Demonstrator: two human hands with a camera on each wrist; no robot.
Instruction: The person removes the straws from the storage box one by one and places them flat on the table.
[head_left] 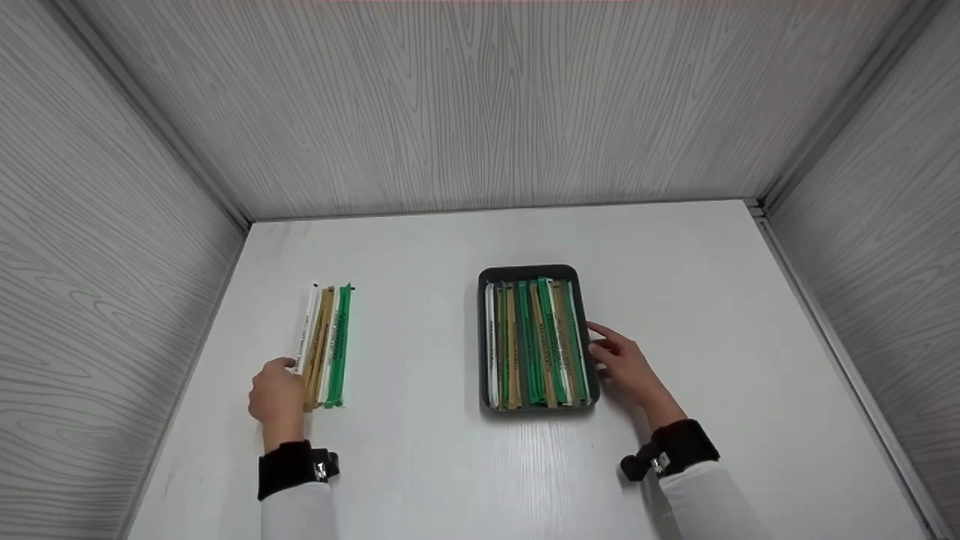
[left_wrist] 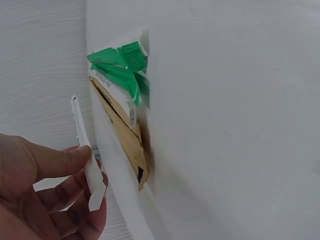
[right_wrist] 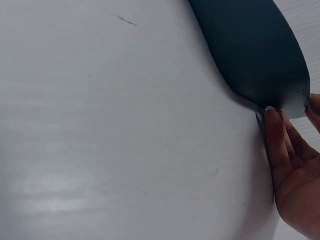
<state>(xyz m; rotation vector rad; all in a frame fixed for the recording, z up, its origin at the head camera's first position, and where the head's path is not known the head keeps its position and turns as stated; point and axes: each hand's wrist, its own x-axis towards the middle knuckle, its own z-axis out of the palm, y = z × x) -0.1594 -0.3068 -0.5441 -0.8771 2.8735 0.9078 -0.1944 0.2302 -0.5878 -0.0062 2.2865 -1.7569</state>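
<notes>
At the left, my left hand [head_left: 276, 391] pinches a slim white stick packet [left_wrist: 85, 140] between thumb and fingers. The packet is tilted, its far end clear of the hand. Just right of it lie several similar packets: brown ones [left_wrist: 122, 130], a white one [head_left: 328, 349] and green ones [head_left: 341, 345] with crimped ends. My right hand [head_left: 626, 367] is at the right side of a dark tray [head_left: 529, 271], its fingertips touching the outer wall, fingers loosely extended. White, brown and green packets [head_left: 536, 341] lie lengthwise side by side in the tray.
A white table [head_left: 420, 465] bears everything. Grey wood-grain panels [head_left: 480, 105] rise behind it and at both sides. Each wrist wears a black band with a small device [head_left: 289, 469].
</notes>
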